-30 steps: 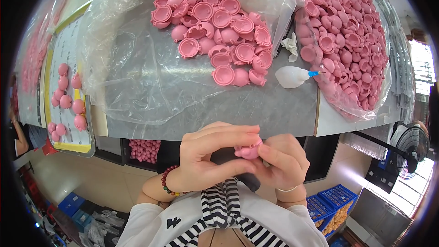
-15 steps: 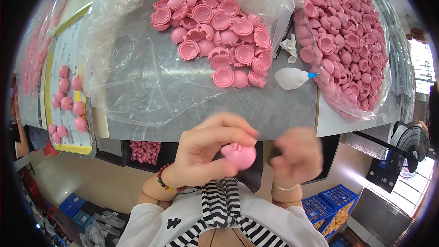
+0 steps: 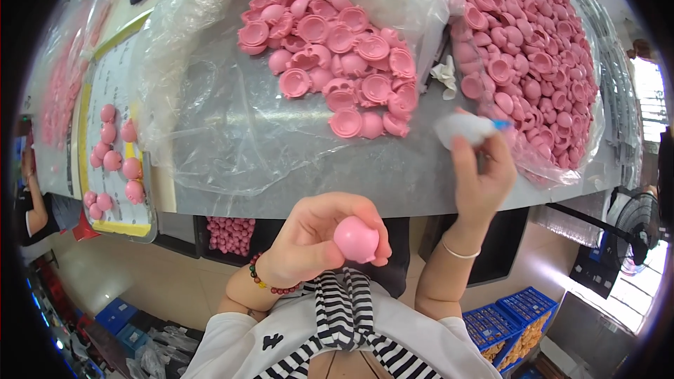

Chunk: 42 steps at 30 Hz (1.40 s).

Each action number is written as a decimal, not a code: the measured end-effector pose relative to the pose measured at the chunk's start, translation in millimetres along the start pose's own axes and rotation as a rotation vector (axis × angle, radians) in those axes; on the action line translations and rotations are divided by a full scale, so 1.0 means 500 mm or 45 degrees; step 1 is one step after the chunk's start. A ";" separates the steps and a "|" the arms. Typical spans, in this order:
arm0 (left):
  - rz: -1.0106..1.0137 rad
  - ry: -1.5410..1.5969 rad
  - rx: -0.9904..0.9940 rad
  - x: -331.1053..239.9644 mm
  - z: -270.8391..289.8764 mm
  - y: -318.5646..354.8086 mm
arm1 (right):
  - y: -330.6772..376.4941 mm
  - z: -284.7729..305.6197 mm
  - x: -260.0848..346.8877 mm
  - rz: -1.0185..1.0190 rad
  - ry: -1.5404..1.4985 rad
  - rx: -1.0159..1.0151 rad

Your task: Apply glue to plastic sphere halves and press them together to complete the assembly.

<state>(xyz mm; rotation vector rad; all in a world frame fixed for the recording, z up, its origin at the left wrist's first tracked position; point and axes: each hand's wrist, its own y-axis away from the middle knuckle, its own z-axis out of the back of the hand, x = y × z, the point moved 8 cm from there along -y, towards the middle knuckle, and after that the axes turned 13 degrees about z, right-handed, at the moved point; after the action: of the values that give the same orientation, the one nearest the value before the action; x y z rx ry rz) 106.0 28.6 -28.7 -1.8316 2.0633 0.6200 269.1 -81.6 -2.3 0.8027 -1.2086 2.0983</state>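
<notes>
My left hand (image 3: 302, 238), closed just beyond the table's near edge, holds a glossy pink plastic ball (image 3: 356, 238) between thumb and fingers. A small nub shows at the ball's lower right. Over the right part of the table, my right hand (image 3: 486, 172) is closed around a white squeeze bottle (image 3: 456, 128) with a blue needle tip pointing right; the bottle is blurred by motion. Ahead lies a heap of pink half shells (image 3: 340, 38), some cup side up, some dome side up. A bigger pile of pink half shells (image 3: 540, 63) lies in a clear bag at the right.
On the left, a yellow-edged tray (image 3: 119, 227) carries several pink balls (image 3: 112, 161). Clear plastic sheeting (image 3: 210, 161) covers part of the grey table (image 3: 414, 182). Crumpled white tissue (image 3: 444, 74) lies beside the bottle. Below the table are a bin of pink pieces (image 3: 232, 234) and blue crates (image 3: 523, 309).
My right hand has moved from near the ball up to the white bottle and taken hold of it. The ball has turned in my left hand, showing a smooth side.
</notes>
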 end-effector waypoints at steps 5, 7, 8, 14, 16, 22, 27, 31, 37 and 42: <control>-0.995 -0.496 -0.117 -0.223 0.024 0.176 | 0.050 0.098 0.020 0.014 -0.345 -0.288; -1.196 -1.343 -1.400 -0.308 0.041 0.296 | 0.064 0.121 0.025 0.013 -0.324 -0.325; -0.997 -1.748 -1.820 -0.356 0.062 0.321 | 0.068 0.128 0.026 0.012 -0.333 -0.330; -1.140 -2.396 -2.164 -0.360 0.039 0.291 | 0.086 0.094 0.024 -0.060 -0.289 -0.188; -1.093 -2.264 -1.772 -0.304 -0.014 0.182 | 0.081 0.075 0.046 -0.008 -0.378 -0.195; -0.647 -2.545 -1.124 -0.202 0.003 -0.024 | 0.082 0.041 0.090 -0.027 -0.474 -0.151; -0.704 -2.312 -1.263 -0.216 0.004 0.000 | 0.094 0.043 0.080 -0.120 -0.616 -0.149; -0.966 -2.220 -1.088 -0.202 -0.030 0.011 | 0.101 0.000 0.089 -0.214 -0.853 -0.014; -0.682 -1.086 -0.403 -0.090 -0.040 -0.007 | 0.103 -0.080 0.141 -0.108 -1.372 0.273; -0.521 -0.573 -0.365 -0.039 -0.030 -0.012 | 0.119 -0.074 0.141 -0.102 -1.410 0.023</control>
<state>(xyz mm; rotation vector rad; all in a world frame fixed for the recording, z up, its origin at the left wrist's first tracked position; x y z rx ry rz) 115.4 36.8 -6.7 -1.9579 1.3191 1.1261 171.8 -60.7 2.7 2.1162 -1.5970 1.5457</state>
